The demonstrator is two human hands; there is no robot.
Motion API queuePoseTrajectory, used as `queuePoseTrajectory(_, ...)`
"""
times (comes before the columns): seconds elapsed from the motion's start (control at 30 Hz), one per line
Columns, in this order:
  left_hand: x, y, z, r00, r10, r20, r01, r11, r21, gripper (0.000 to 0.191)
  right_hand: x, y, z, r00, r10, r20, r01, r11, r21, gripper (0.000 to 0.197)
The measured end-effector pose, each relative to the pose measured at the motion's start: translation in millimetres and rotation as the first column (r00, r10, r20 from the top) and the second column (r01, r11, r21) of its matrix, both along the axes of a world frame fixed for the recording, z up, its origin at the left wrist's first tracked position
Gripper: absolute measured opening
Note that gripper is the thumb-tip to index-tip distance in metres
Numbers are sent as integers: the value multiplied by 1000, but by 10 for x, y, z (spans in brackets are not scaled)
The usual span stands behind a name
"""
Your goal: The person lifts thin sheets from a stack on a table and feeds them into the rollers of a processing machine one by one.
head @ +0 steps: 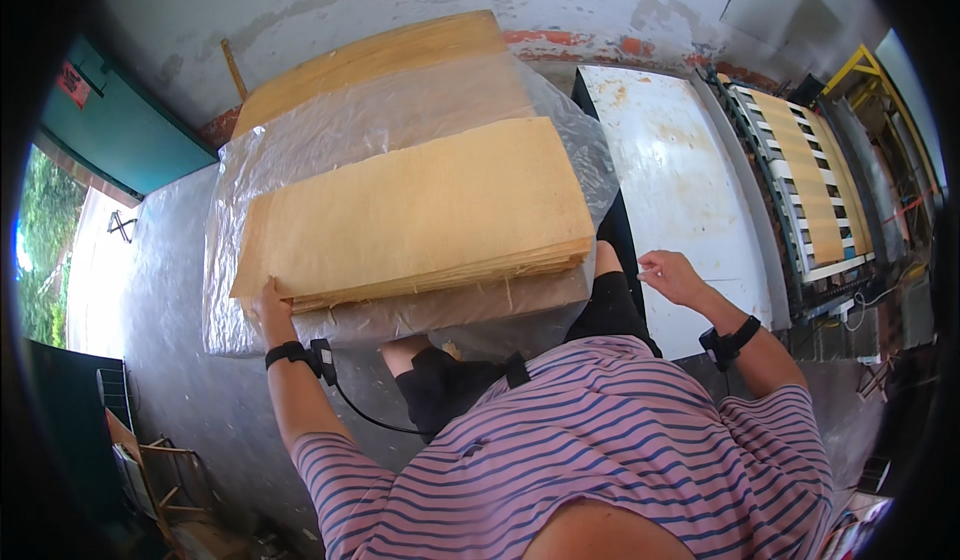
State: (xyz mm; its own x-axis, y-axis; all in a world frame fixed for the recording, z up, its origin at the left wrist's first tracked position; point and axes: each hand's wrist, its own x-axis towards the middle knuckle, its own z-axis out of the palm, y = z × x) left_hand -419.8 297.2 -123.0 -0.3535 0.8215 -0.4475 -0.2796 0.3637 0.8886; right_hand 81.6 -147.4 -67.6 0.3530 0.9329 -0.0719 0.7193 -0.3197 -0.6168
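A stack of thin wood veneer sheets lies in front of me on clear plastic film. Its near edge is ragged, with several layers showing. My left hand is at the near left corner, one fingertip on the top sheet and the thumb against the edge; the rest of its grip is partly hidden. My right hand hangs above the near part of a white metal-topped table. Its fingers are loosely curled with a small gap to the thumb, and I see nothing held between them.
Behind, a larger veneer stack lies partly under the film, by the wall. To the right stands a slatted machine bed carrying veneer strips. A green door and open doorway are at left. A wooden-framed chair stands lower left.
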Motion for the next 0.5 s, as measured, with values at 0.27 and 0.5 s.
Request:
queuePoseTrajectory(0.27, 15, -119, 219, 930, -73, -361, 41, 995, -94, 39, 31, 34, -231, 1000, -5, 21, 7, 996, -89, 25)
queuePoseTrajectory(0.5, -874, -285, -731, 821, -417, 389, 365, 908, 204, 31, 80, 132, -835, 949, 42, 314, -3, 992, -124, 27)
